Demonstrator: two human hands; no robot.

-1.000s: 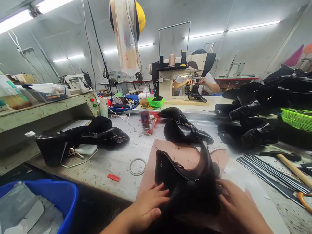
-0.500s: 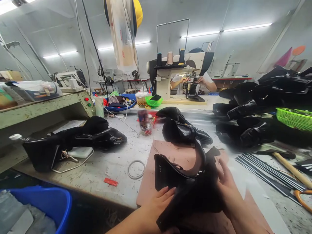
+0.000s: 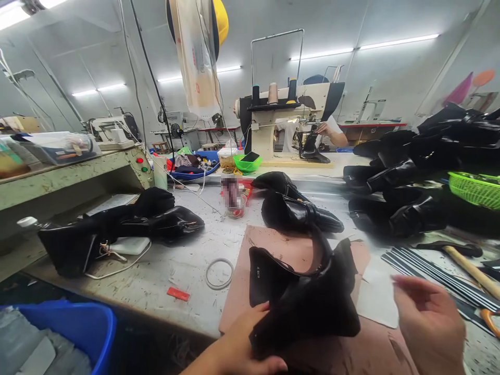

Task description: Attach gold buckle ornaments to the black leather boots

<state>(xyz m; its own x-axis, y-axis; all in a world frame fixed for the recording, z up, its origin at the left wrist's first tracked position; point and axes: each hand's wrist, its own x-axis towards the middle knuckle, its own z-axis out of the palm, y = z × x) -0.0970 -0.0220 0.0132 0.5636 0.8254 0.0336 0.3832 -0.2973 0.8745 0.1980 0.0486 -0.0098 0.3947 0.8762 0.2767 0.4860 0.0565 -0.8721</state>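
Note:
A black leather boot upper point(image 3: 304, 297) lies on a brown work mat point(image 3: 289, 250) at the near edge of the table. My left hand point(image 3: 242, 349) grips its lower left edge from underneath, fingers partly hidden by the leather. My right hand point(image 3: 429, 323) hovers to the right of the upper, off it, fingers apart and holding nothing. A white paper piece point(image 3: 377, 299) lies on the mat between the upper and my right hand.
More black boot uppers lie at the left point(image 3: 117, 229), centre point(image 3: 297, 208) and right point(image 3: 414, 172). A hammer point(image 3: 464, 263), black strips point(image 3: 425, 273), a tape ring point(image 3: 220, 273), a blue bin point(image 3: 74, 328) and a green basket point(image 3: 474, 187) surround the mat. A person sews at a machine point(image 3: 289, 120) behind.
My right hand has let go of the boot upper and pulled away to the right. My left hand has slid lower under the upper's edge.

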